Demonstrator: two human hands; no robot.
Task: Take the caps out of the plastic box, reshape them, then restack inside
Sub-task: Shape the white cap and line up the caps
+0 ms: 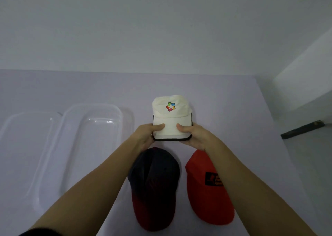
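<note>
Surroundings: lilac table (71, 88) against a pale wall (161, 29); a dark strip (301, 129) lay on the floor off the table's right edge
Plastic box (93, 106): clear, stood on the left of the table with nothing in it; a second clear piece (21, 120) lay touching it on its left, and whether that was the lid could not be told
Navy cap (154, 182): dark crown and red brim, lay on the table below the hands, brim toward the person; the left forearm crossed over its left edge
Red cap (198, 196): black patch on its front, lay just beside the navy cap on the right, not touching it; the right forearm hid part of its right side
Obstruction: both forearms reached over the two lying caps to the cap in hand
White cap (170, 117): black-edged brim, coloured logo (170, 106) on the crown; held right of the box and beyond the two other caps, crown pointing away from the person
Left hand (146, 135): gripped the brim's left corner, thumb on top, fingers hidden beneath
Right hand (193, 135): gripped the brim's right corner in the same way
Cap relative to grip: the brim spanned between the two thumbs, the crown beyond the fingertips
Sleeve (41, 232): dark cuff at the lower left edge
</note>
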